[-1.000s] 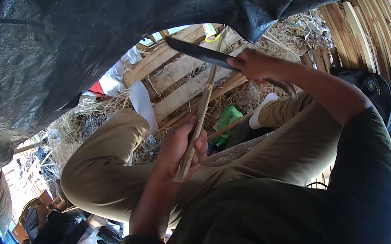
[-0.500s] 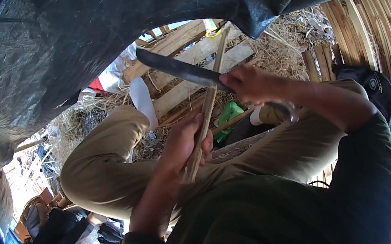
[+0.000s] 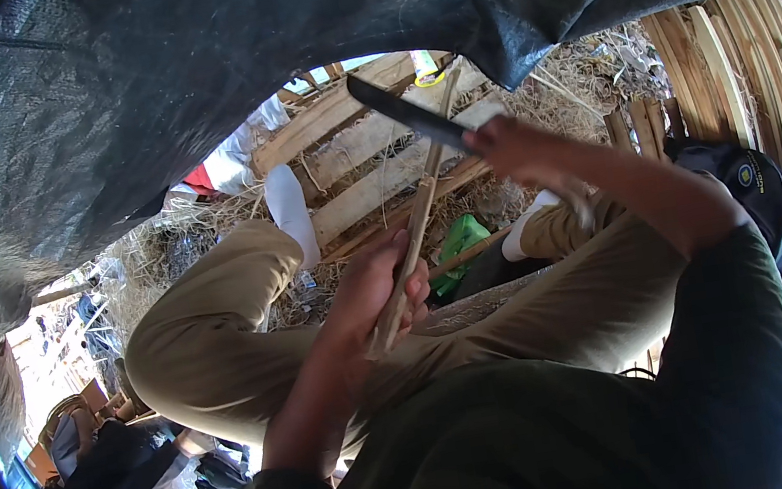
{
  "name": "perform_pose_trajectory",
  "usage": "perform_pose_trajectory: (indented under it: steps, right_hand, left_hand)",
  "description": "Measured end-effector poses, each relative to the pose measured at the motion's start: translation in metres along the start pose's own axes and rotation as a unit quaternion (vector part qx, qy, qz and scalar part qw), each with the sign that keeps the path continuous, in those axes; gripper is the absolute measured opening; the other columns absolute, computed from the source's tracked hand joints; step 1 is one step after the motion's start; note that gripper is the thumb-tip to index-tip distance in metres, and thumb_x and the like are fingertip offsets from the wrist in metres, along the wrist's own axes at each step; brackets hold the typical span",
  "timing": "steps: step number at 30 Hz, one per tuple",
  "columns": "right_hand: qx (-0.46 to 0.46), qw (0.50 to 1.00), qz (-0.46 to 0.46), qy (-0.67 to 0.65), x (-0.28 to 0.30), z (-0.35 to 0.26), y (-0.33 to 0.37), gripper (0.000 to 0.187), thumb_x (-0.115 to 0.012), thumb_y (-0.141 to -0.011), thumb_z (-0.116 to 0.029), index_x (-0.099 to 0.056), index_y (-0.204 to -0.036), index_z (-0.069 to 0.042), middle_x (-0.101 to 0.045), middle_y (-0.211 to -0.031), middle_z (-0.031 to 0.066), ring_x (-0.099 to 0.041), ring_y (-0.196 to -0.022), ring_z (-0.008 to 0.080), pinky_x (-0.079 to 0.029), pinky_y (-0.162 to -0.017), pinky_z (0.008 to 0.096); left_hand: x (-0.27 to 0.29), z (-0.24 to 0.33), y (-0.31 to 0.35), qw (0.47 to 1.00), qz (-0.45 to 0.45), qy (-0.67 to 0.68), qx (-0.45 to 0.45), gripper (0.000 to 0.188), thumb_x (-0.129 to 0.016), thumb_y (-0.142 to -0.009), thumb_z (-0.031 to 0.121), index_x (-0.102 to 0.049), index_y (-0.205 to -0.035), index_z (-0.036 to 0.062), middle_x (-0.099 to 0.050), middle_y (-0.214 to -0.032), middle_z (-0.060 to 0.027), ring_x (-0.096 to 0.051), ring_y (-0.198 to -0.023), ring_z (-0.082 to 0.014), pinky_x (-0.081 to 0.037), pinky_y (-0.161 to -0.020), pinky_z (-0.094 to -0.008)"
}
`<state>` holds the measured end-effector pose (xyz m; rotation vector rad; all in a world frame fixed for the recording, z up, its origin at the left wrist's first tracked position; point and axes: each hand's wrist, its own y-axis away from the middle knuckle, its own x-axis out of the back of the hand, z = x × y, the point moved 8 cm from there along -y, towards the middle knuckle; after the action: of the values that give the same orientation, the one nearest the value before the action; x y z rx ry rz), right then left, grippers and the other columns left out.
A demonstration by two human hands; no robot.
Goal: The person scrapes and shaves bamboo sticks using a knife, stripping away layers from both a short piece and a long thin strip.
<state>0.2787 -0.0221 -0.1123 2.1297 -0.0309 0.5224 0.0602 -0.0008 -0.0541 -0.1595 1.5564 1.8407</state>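
Note:
My left hand (image 3: 381,290) is closed round the lower part of a narrow wooden strip (image 3: 421,210), which slants up and away over my lap. About midway up, the strip shows a notch or split. My right hand (image 3: 511,152) grips the handle of a machete (image 3: 396,110). Its long dark blade points up and to the left and crosses the strip's upper part. Whether the edge touches the wood, I cannot tell. The curved end of the handle (image 3: 580,211) shows below my right hand.
A dark plastic sheet (image 3: 182,63) hangs across the top. Wooden slats (image 3: 362,153) and straw lie beyond my legs. Near my shin is a green plastic bag (image 3: 461,242). Wooden boards (image 3: 738,61) and a dark cap (image 3: 756,180) are at right. Another person (image 3: 121,467) is at lower left.
The machete and my right hand have shifted right, the blade tip also moving right across the slats. My left hand and the wooden strip stay almost in place.

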Motion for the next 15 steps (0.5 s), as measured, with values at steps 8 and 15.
perform_pose_trajectory:
  steps: [8,15]
  right_hand:
    - [-0.002,0.999,-0.014,0.039,0.005,-0.014,0.003,0.035,-0.045,-0.103,-0.034,-0.060,-0.099,-0.003,-0.051,-0.055,0.0037,-0.048,-0.039,0.0133,-0.042,-0.038,0.0299]
    - [0.036,0.998,-0.046,0.022,-0.025,-0.055,0.052,0.042,-0.043,-0.102,-0.039,-0.060,-0.094,-0.002,-0.057,-0.058,0.0097,-0.054,-0.042,0.0162,-0.046,-0.041,0.0324]
  left_hand:
    - [0.005,-0.006,-0.001,1.000,-0.004,0.028,0.005,0.029,-0.036,-0.104,0.032,-0.047,-0.126,0.0157,-0.043,-0.052,0.0033,-0.036,-0.032,-0.0089,-0.031,-0.031,-0.0231]
    - [-0.002,-0.004,0.009,0.999,0.012,0.048,-0.002,0.031,-0.036,-0.104,0.030,-0.045,-0.130,0.0151,-0.044,-0.052,0.0030,-0.036,-0.032,-0.0088,-0.030,-0.029,-0.0244]
